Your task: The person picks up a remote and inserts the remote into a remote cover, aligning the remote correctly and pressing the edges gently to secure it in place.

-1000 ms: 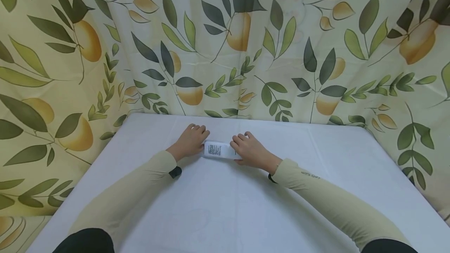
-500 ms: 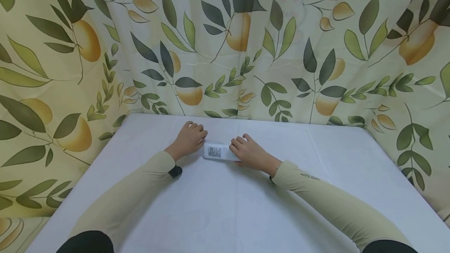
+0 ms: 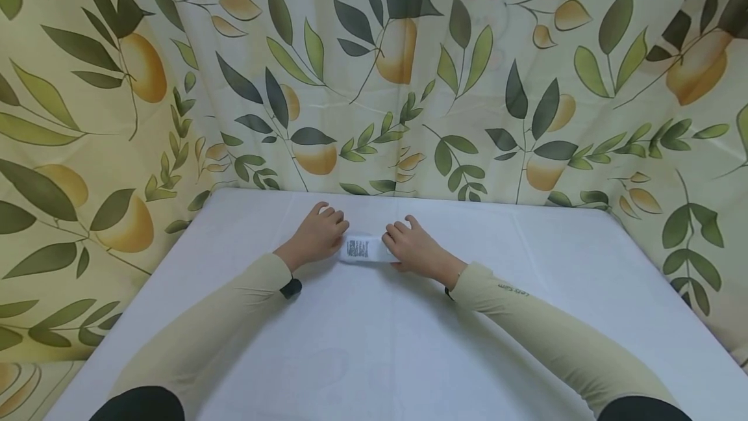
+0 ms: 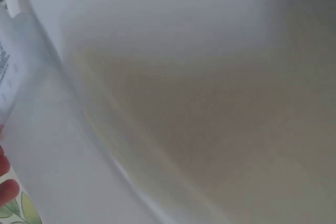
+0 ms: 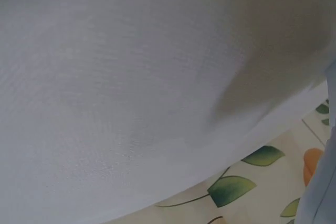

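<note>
A small white packet with dark print (image 3: 365,249) lies between the two hands near the table's far side. At its left end the left hand (image 3: 319,232) pinches it with curled fingers. The right hand (image 3: 418,251) grips the right end, fingers bent over the top and covering that end. In the left wrist view the printed packet (image 4: 9,72) shows at the left edge, with fingertips (image 4: 6,179) below it. The right wrist view has only a pale blue-white piece (image 5: 320,187) at its right edge; the hand does not show there.
A white cloth (image 3: 374,343) covers the table. Behind and to the left hangs a curtain (image 3: 362,83) printed with leaves and yellow fruit. Both forearms, in pale sleeves (image 3: 204,317), reach in from the near corners.
The packet and both hands have shifted very slightly; the left hand is a little farther right than half a second ago. Both grips look the same.
</note>
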`<act>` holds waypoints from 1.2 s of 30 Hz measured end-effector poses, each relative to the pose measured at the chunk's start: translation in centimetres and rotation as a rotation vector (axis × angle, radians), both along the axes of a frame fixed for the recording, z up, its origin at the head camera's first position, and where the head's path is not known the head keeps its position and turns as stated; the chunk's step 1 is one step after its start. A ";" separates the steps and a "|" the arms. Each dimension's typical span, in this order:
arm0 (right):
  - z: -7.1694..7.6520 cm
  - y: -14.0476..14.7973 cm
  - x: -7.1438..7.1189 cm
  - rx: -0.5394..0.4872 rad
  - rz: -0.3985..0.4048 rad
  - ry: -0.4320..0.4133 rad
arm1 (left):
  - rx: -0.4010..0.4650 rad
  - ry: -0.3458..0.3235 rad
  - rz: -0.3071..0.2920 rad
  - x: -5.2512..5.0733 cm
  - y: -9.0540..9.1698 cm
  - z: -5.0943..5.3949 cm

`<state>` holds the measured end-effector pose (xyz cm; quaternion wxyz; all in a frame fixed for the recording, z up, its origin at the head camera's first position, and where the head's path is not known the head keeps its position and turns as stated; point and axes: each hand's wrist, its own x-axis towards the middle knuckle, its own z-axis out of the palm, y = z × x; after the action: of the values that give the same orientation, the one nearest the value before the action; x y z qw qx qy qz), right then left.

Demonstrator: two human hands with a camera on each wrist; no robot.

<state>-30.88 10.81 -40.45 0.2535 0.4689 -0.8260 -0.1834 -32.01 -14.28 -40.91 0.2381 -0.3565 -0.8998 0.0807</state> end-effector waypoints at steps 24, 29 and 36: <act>0.1 -1.3 -0.5 -0.061 -0.040 -0.133 | 0.038 -0.128 0.007 0.0 -0.6 -0.3; 0.1 -0.8 -0.6 -0.126 -0.029 -0.107 | 0.007 -0.246 0.019 0.0 -1.5 -0.2; 0.9 -0.1 0.2 -0.229 -0.013 -0.138 | 0.051 -0.195 -0.053 0.4 -1.9 0.7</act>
<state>-30.68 10.69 -39.59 0.2468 0.4432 -0.8599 -0.0570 -31.62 -16.19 -40.24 0.1602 -0.3801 -0.9108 0.0164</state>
